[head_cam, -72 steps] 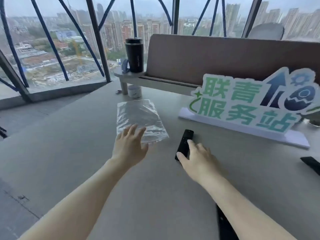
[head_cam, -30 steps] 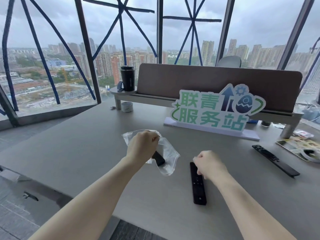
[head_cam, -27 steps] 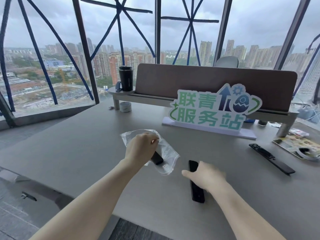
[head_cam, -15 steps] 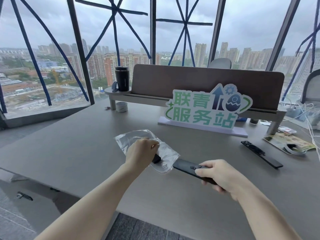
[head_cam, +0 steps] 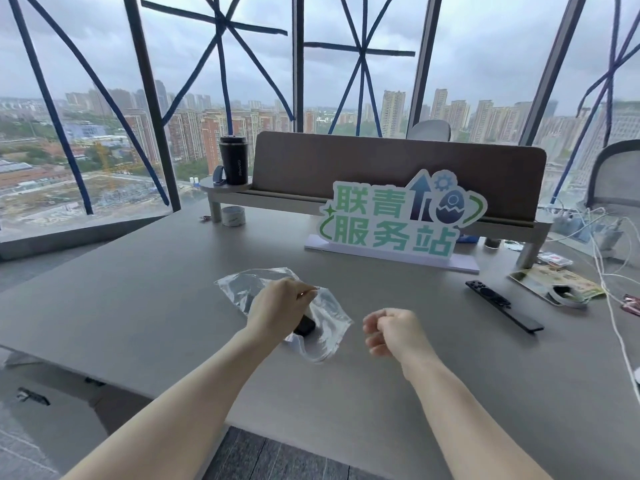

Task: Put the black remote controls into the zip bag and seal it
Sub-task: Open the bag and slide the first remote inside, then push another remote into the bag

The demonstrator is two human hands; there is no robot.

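Grip of left hand (head_cam: 282,306) pinches crinkly clear zip bag (head_cam: 330,315); right hand (head_cam: 391,332) curls empty.

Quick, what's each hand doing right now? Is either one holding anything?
Left hand: closed, pinching the zip bag at its open edge.
Right hand: fingers curled, holding nothing.

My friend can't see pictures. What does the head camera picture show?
A person's left hand grips the mouth of a clear zip bag on a grey table, with a black remote inside. The right hand hovers beside it, fingers curled, empty; another black remote lies farther right.
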